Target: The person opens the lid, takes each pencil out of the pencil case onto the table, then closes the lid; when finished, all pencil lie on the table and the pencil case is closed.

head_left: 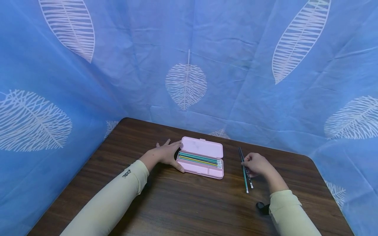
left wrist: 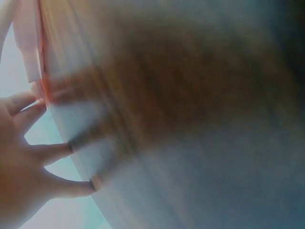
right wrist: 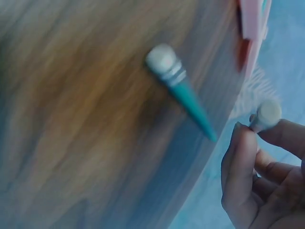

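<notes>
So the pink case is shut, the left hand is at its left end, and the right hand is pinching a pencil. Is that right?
Not quite: the pink case is open, not shut; the head view shows its lid laid back and pencils lying inside. The left hand is at its left end, and the right hand is pinching a pencil.

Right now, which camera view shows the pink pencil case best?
The head view: the pink pencil case appears almost whole, lying open with pencils inside, only its left end partly covered by the left hand. The left wrist view shows a pink piece, top left; the right wrist view, one top right.
</notes>
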Available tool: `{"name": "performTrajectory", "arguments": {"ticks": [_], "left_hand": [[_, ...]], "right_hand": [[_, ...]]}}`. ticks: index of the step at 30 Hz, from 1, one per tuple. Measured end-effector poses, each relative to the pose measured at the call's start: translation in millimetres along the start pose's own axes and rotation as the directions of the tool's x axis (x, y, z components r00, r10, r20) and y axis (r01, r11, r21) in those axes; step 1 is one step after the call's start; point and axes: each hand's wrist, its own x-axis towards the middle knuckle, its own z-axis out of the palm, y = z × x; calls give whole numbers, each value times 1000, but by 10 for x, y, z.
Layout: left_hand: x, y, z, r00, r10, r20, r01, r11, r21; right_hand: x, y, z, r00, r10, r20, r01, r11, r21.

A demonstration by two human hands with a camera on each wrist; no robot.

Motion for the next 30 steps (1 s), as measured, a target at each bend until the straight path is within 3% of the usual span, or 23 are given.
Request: {"name": "performTrajectory", "arguments": {"ticks": [11, 30], "left_hand": [[21, -18, 14, 1000, 2, -1, -2, 1000, 7], [27, -9, 23, 1000, 3, 0, -3, 1000, 8]], "right_hand": [[69, 290, 35, 994, 95, 47, -99, 991, 91], [68, 264, 85, 991, 121, 61, -126, 987, 97]]}}
